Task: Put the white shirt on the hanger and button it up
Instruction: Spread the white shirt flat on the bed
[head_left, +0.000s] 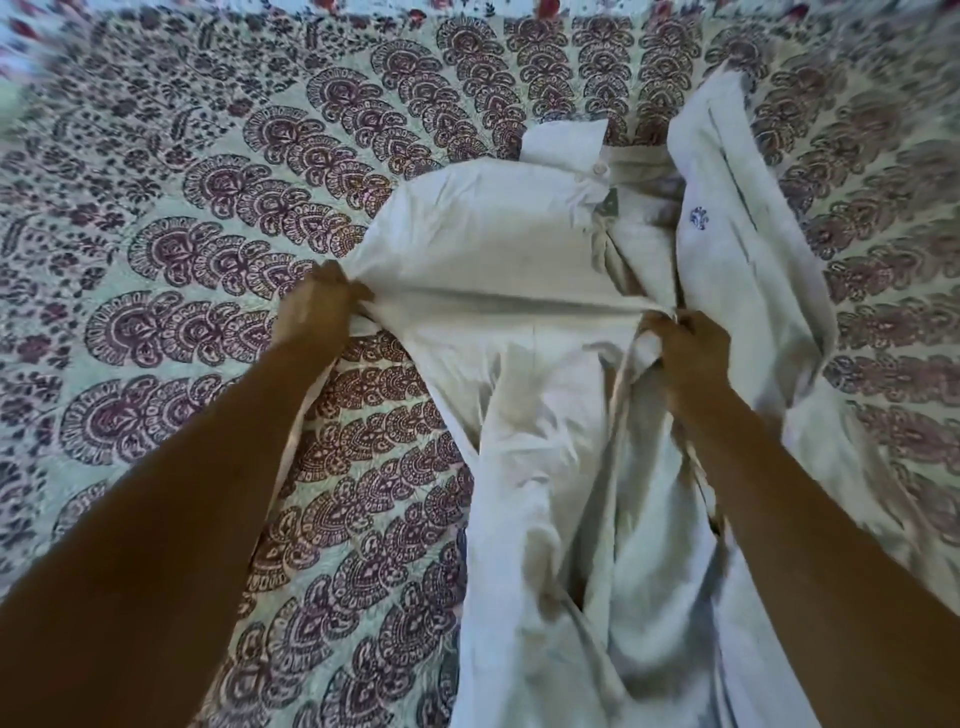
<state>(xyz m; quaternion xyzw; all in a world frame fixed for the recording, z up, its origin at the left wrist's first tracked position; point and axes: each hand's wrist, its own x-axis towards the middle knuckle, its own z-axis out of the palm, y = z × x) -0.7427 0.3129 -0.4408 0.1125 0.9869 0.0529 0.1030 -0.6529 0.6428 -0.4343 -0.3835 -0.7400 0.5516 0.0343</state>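
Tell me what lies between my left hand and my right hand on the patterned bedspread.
In the head view, a taut fold of the white cotton shirt spans from the left hand to the right hand; both grips pinch it.

Paisley bedspread (208, 218), soft daylight

White shirt (519, 249), faintly creamy in the folds, showing a small blue embroidered emblem (699, 218) on the right front panel and a dark green tag (608, 201) near the collar. Pale button (600, 169) blending into the white cloth. Bedspread (208, 208) underneath showing a pale green-white ground, printed with rings of maroon and dark blue fan-shaped paisley motifs, turning to red and blue flowers along the far edge.
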